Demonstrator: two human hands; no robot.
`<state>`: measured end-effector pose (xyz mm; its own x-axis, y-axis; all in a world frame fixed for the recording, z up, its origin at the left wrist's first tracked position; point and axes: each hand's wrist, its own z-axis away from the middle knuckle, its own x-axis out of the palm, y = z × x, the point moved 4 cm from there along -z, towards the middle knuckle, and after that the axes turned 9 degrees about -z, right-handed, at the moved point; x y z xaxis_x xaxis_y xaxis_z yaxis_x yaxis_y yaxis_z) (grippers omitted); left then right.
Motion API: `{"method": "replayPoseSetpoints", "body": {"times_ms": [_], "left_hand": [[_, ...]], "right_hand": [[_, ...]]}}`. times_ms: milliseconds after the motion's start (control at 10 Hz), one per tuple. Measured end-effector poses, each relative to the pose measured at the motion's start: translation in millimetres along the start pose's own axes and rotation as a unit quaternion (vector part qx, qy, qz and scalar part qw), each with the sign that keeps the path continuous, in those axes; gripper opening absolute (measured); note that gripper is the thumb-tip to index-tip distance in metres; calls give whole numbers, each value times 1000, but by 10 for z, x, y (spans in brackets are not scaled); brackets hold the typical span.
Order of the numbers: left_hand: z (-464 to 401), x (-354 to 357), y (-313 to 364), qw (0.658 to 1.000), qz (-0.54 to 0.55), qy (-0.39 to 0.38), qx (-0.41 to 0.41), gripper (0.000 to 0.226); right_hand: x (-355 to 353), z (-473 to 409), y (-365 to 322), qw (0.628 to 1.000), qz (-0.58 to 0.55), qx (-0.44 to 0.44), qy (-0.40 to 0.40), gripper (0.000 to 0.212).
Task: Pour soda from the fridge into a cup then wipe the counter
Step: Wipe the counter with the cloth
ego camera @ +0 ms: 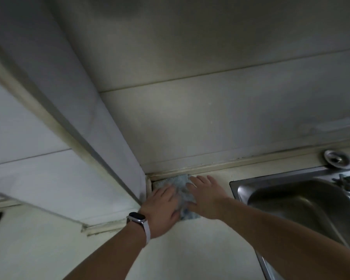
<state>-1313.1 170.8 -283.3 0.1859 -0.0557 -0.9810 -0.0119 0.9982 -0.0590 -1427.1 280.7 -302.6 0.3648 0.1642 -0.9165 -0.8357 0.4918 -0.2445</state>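
Both forearms reach forward from the bottom of the view, the left one wearing a watch (137, 217). Left hand (162, 207) and right hand (204, 197) lie flat with straight fingers, pressing a blue-grey cloth (181, 185) onto the pale tabletop (190, 249). That cloth sits directly under and between the two palms, pushed into the far corner where the wall trim meets a white panel just left of the left hand. Its long axis runs away from the person toward the wall. Just right of the right hand lies the steel sink (291, 199). I judge the wiping step is under way; unwiped surface lies nearer than the hands, so a pull back suits. No cup or soda shows.
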Motion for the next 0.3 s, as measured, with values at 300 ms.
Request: {"method": "replayPoseSetpoints", "body": {"times_ms": [300], "left_hand": [[1057, -810, -207, 978, -14, 187, -96, 45]], "right_hand": [[-898, 813, -589, 985, -80, -46, 147, 45]]}}
